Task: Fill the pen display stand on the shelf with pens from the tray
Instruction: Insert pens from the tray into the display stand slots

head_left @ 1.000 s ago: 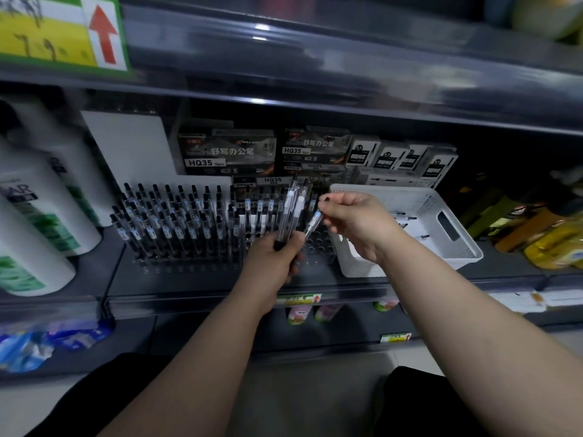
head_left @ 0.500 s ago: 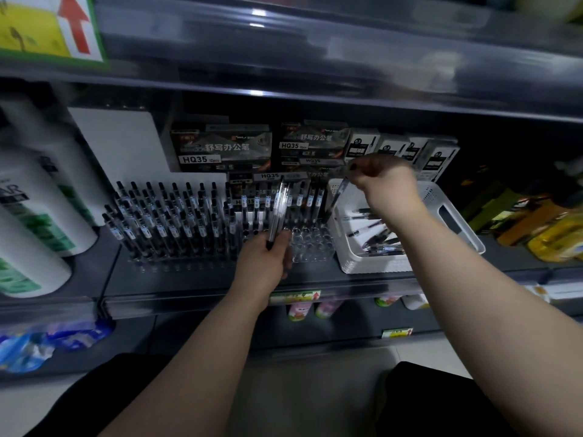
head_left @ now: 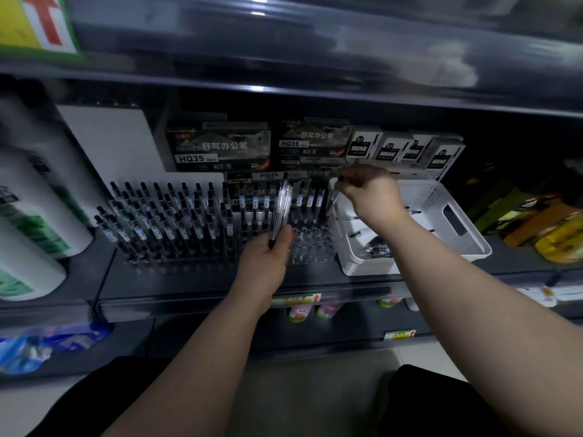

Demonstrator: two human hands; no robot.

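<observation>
- Shelf: dark grey, carries everything. Its L and R ends run out of frame. Upper board above is motion-smeared.
- White bottles at the shelf's L end: big, cut off by the frame edge, labels too blurred to read.
- Pen display stand, mid-shelf near the front edge: clear block w/ rows of holes. L part is packed w/ upright black-capped pens. R-front holes are bare. Back R row has a few pens, partly hidden behind the bundle.
- Tray: white, slotted walls, just beside the stand's R side, reaching the shelf's front edge. Loose pens lie inside, but the right forearm covers much of the floor, so they can't be counted.
- Pen boxes along the shelf's back edge: dark, marked HQ35. Smaller white boxes sit to their R, print illegible.
- Left hand: in front of the stand's bare holes, fingers wrapped round the lower ends of a bundle of clear pens. The bundle stands upright, tips hidden in the fist.
- Right hand: over the tray's back-L corner, fingers curled. Thumb and fingertips pinch the top of what looks like a single pen, hanging btw. stand and tray wall. It is blurred, lower end hard to make out.
</observation>
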